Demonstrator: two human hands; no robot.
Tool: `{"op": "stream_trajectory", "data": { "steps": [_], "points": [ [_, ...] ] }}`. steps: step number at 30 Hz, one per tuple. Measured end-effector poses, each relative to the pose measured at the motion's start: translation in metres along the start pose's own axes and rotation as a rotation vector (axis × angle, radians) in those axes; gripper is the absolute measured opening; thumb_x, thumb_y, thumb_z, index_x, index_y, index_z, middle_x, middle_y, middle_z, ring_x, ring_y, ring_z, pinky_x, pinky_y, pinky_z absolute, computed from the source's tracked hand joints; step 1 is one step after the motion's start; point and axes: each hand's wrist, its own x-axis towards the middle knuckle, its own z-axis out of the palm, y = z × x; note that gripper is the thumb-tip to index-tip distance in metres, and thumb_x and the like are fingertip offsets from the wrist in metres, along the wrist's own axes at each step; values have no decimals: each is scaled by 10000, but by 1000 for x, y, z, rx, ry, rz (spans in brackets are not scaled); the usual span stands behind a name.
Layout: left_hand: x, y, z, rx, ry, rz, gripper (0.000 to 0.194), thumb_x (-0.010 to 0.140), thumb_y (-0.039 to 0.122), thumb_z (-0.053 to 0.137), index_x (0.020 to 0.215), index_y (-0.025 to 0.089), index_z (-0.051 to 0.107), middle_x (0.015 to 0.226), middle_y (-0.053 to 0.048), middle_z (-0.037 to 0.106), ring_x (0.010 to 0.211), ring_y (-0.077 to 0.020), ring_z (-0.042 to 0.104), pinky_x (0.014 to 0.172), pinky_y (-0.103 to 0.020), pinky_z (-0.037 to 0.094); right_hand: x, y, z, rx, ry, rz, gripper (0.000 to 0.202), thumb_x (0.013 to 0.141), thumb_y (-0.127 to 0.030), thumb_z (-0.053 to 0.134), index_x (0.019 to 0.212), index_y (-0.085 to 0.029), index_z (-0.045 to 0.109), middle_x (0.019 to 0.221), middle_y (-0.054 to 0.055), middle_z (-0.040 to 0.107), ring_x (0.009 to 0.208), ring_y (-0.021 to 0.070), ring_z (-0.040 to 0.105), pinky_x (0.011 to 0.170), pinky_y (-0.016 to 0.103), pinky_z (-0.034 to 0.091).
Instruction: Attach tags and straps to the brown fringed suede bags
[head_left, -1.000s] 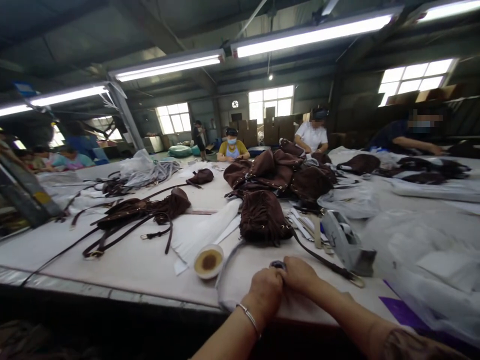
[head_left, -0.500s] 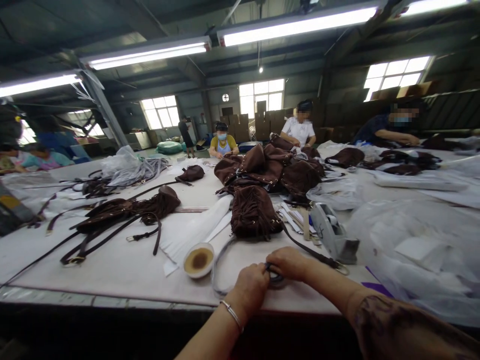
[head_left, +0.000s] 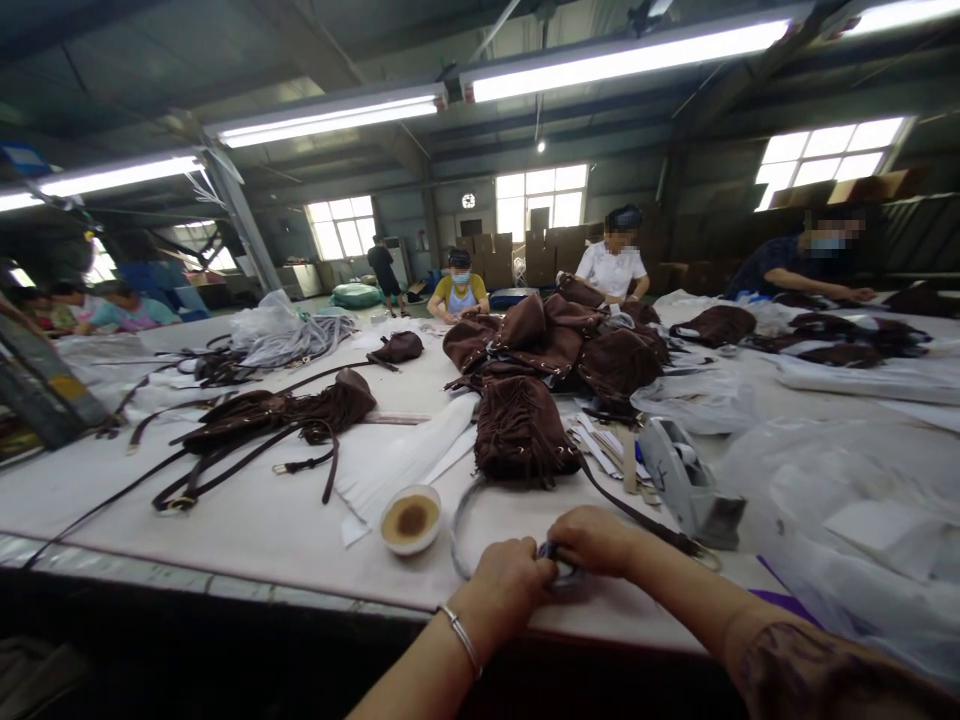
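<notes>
Near the table's front edge, my left hand [head_left: 514, 580] and my right hand [head_left: 592, 541] meet with closed fingers on a grey cord [head_left: 457, 525]. The cord curves away in a loop to the left, and part of it is bunched under the hands. Just beyond them a brown fringed bag [head_left: 521, 430] stands on the table, its dark strap [head_left: 630, 508] running right, behind my right hand. A white bowl [head_left: 410, 520] with a brownish content sits left of the cord loop.
A heap of brown bags [head_left: 555, 340] lies behind. A grey tape dispenser [head_left: 690, 485] and clear plastic bags [head_left: 862, 510] are at right. More bags with straps [head_left: 255, 420] lie left. Several people work around the table [head_left: 300, 540].
The view has shifted, so the scene sits slightly further right. Both hands remain on the cord, close together; their grip looks nearly the same.
</notes>
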Motion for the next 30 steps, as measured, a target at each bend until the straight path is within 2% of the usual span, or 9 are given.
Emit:
{"op": "stream_trajectory", "data": {
  "steps": [3, 6, 8, 11, 15, 19, 22, 26, 30],
  "points": [
    [4, 8, 5, 2, 9, -38, 173, 937, 241, 520, 1019, 222, 672, 949, -64, 670, 855, -237, 653, 716, -335, 518, 0, -4, 5, 18, 57, 140, 237, 883, -355, 541, 953, -227, 727, 999, 67, 739, 967, 236, 662, 785, 293, 426],
    [12, 31, 17, -25, 74, -188, 261, 963, 141, 422, 1057, 188, 660, 1003, -86, 677, 903, -244, 652, 751, -354, 527, 1, -13, 13, 1, 104, 365, 317, 898, -381, 511, 996, -158, 714, 1010, 149, 726, 949, 279, 670, 747, 324, 438],
    [14, 43, 22, -37, 94, -269, 292, 973, 116, 386, 1048, 173, 662, 1010, -98, 679, 928, -252, 650, 766, -363, 530, 1, -16, 18, -14, 106, 425, 334, 906, -326, 479, 1016, -111, 709, 991, 198, 723, 920, 301, 679, 723, 342, 442],
    [8, 46, 20, -39, 75, -211, 244, 971, 138, 427, 1039, 166, 660, 1016, -102, 679, 935, -261, 647, 763, -367, 533, 2, -15, 18, -17, 81, 359, 283, 875, -257, 497, 971, -125, 728, 980, 187, 733, 918, 294, 682, 733, 338, 440],
    [-6, 29, 9, -37, 68, -53, 242, 933, 344, 586, 1144, 231, 621, 1031, -71, 674, 891, -269, 640, 747, -399, 538, 0, -4, 14, -11, 33, 136, 232, 855, -302, 550, 913, -178, 737, 959, 128, 742, 917, 265, 673, 760, 316, 429],
    [-9, 21, 6, -15, 32, -113, 215, 948, 394, 552, 1065, 241, 648, 952, -73, 669, 868, -272, 640, 737, -410, 532, -2, 2, 12, -33, 36, -44, 227, 867, -285, 534, 922, -171, 722, 944, 114, 731, 875, 248, 669, 738, 312, 417],
    [-1, 32, 15, -15, 55, -164, 177, 958, 231, 507, 1049, 200, 656, 962, -92, 669, 903, -275, 641, 758, -413, 529, -4, 0, 14, 5, 92, 43, 214, 868, -308, 545, 917, -187, 715, 952, 97, 724, 897, 244, 665, 737, 308, 416],
    [11, 53, 29, -43, 123, -250, 249, 948, 117, 453, 1113, 141, 638, 992, -116, 674, 913, -285, 643, 768, -429, 529, -5, -6, 23, 9, 147, 360, 262, 844, -348, 578, 962, -153, 707, 968, 141, 722, 915, 287, 669, 728, 331, 430],
    [8, 53, 26, -80, 104, -208, 208, 955, 153, 470, 1039, 153, 660, 975, -117, 680, 915, -283, 643, 768, -423, 517, -4, -8, 28, -12, 108, 327, 242, 850, -212, 520, 931, -116, 727, 949, 174, 728, 893, 286, 677, 738, 337, 432]
  ]
}}
